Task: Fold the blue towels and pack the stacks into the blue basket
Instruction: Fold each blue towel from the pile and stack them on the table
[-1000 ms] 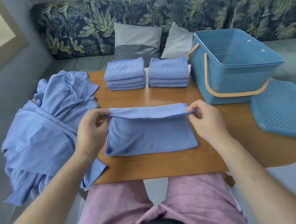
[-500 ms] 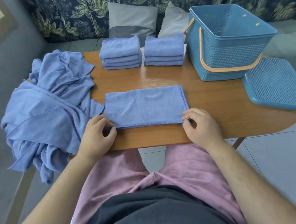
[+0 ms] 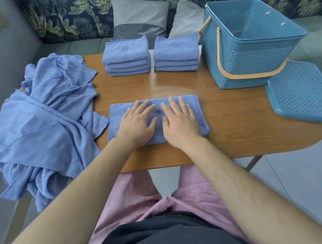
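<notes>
Left hand and right hand lay flat, fingers straight, pressing the folded towel side by side | towel sat at 6 o'clock on the table | folded stacks at 12 o'clock | blue basket stood at 2 o'clock | unfolded pile at 9 o'clock

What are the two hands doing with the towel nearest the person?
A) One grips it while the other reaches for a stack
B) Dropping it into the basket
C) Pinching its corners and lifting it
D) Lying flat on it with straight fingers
D: the left hand and right hand both lie palm-down, fingers straight, on the towel, which rests flat on the table.
</notes>
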Tool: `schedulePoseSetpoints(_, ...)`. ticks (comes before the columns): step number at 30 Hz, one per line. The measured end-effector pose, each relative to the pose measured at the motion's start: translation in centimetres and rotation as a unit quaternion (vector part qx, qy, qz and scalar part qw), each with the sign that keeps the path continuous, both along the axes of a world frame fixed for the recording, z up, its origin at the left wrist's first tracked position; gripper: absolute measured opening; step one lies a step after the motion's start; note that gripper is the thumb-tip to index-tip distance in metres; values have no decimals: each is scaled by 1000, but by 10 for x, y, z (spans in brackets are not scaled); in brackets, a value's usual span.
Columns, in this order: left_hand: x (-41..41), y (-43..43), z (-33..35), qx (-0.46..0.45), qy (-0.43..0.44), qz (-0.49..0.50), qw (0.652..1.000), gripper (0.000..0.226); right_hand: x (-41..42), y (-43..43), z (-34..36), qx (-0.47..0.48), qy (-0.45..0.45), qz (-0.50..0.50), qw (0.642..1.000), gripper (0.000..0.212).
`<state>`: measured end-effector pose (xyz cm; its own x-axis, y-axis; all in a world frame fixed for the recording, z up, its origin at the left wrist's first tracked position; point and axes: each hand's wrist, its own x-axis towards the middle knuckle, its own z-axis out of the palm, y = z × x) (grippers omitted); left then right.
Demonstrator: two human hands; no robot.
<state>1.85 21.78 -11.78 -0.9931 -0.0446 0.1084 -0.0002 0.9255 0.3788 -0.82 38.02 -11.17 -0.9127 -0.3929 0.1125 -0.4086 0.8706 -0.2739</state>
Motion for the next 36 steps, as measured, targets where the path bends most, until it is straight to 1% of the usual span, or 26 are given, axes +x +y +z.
schedulePoseSetpoints(3,-19,5,-5,-6,-32,-10,999,53,-20,-16,-6,22,-44,13,999,55)
schedulePoseSetpoints(5,-21,1,-13,-26,-37,-3,999,54,-27,-14,-14,41,-69,-1,997,57)
schedulePoseSetpoints(10,-16,-37,-21,-66,-49,52,995,64,-38,17,-25,76,-77,-69,992,72)
schedulePoseSetpoints(14,-17,-40,-18,-83,-55,54,994,65,-45,18,-27,81,-65,-62,993,74)
schedulePoseSetpoints(16,-22,-37,-13,-75,-34,3,997,62,-55,19,-26,87,-58,-41,994,74)
schedulePoseSetpoints(19,-35,-39,-6,-73,-14,-153,985,57,-81,21,-18,97,-56,24,993,71)
schedulePoseSetpoints(20,-41,-40,-5,-80,-19,-184,979,56,-91,21,-13,106,-59,39,992,70)
schedulePoseSetpoints(21,-45,-40,-5,-89,-28,-195,976,56,-98,21,-9,120,-57,42,990,70)
schedulePoseSetpoints(23,-49,-39,-8,-111,-39,-163,980,58,-102,18,0,136,-20,17,990,65)
schedulePoseSetpoints(24,-48,-37,-11,-117,-37,-129,984,59,-95,15,5,123,5,-4,992,61)
schedulePoseSetpoints(27,-43,-20,-16,-119,-44,14,992,61,-49,-7,7,11,50,-31,998,40)
schedulePoseSetpoints(28,-43,-11,-15,-122,-60,61,989,62,-34,-13,3,-11,50,-26,998,35)
schedulePoseSetpoints(30,-43,6,-11,-144,-98,119,978,65,-13,-17,-7,-11,22,-15,1000,37)
schedulePoseSetpoints(32,-38,10,-3,-170,-126,126,969,68,-10,-6,-15,-15,-26,4,1000,43)
schedulePoseSetpoints(33,-32,7,2,-182,-123,112,969,68,-15,4,-18,-18,-47,21,999,45)
schedulePoseSetpoints(35,-17,-1,9,-186,-74,61,978,67,-27,25,-20,-21,-65,64,996,46)
schedulePoseSetpoints(36,-8,-5,10,-169,-45,25,984,66,-32,33,-18,-24,-69,81,994,46)
